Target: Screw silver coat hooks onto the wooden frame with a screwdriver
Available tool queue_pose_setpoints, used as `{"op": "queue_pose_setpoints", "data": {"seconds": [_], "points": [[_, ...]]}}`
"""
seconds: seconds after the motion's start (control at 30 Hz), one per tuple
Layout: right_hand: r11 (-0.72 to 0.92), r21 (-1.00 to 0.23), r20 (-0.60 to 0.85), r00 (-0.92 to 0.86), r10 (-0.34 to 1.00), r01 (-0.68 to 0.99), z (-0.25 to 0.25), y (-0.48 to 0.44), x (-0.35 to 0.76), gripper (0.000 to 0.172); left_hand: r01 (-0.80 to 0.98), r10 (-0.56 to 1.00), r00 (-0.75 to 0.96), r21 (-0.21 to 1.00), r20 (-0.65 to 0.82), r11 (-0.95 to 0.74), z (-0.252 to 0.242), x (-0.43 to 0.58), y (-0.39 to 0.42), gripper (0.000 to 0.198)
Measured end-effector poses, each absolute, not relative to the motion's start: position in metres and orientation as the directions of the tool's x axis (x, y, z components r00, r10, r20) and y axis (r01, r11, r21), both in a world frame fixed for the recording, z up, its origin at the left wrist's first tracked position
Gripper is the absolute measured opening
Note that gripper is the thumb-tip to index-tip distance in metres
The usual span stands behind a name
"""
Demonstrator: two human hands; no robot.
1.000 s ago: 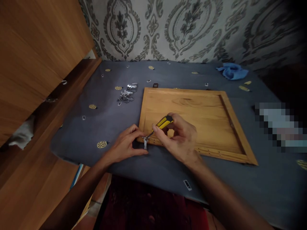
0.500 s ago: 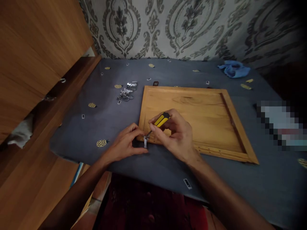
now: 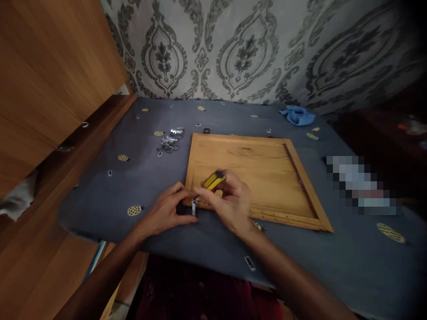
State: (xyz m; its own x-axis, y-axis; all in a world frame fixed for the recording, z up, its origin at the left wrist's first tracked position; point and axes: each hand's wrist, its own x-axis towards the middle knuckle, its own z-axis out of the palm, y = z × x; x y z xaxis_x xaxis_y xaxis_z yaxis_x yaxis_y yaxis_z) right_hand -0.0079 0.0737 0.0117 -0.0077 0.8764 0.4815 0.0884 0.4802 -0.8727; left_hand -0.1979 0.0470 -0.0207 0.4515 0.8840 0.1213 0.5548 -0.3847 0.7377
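Observation:
A wooden framed panel [image 3: 253, 173] lies flat on a grey cloth-covered surface [image 3: 140, 178]. My right hand [image 3: 228, 204] is closed round a yellow-and-black screwdriver [image 3: 213, 181], whose tip points down at a small metal bracket [image 3: 194, 206] at the panel's near left corner. My left hand [image 3: 165, 212] pinches that bracket and holds it against the corner.
A heap of metal fittings [image 3: 171, 140] lies to the left of the panel's far corner. A blue rag [image 3: 297, 115] sits by the patterned wall. A wooden cabinet [image 3: 50, 89] rises on the left. A blurred object [image 3: 360, 184] lies to the right.
The view has shifted, so everything sits lower and further left in the picture. My hands stay at the panel's corner; the right hand has turned slightly on the screwdriver.

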Motion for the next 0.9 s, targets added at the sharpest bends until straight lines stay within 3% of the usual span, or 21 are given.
{"op": "queue_pose_setpoints", "data": {"seconds": [0.13, 0.43, 0.9], "points": [[0.448, -0.894, 0.443, 0.11, 0.89, -0.016, 0.017, 0.077, -0.003, 0.028, 0.553, 0.876, 0.465, 0.732, 0.124, -0.397, -0.022, -0.199, 0.047, 0.039], [0.4, -0.917, 0.396, -0.112, 0.912, 0.013, 0.015, 0.078, -0.004, 0.026, 0.545, 0.875, 0.466, 0.735, 0.134, -0.403, -0.021, -0.199, 0.047, 0.037], [0.379, -0.923, 0.365, -0.146, 0.919, 0.075, 0.006, 0.079, -0.006, 0.035, 0.541, 0.873, 0.471, 0.74, 0.126, -0.399, -0.017, -0.198, 0.047, 0.036]]}}
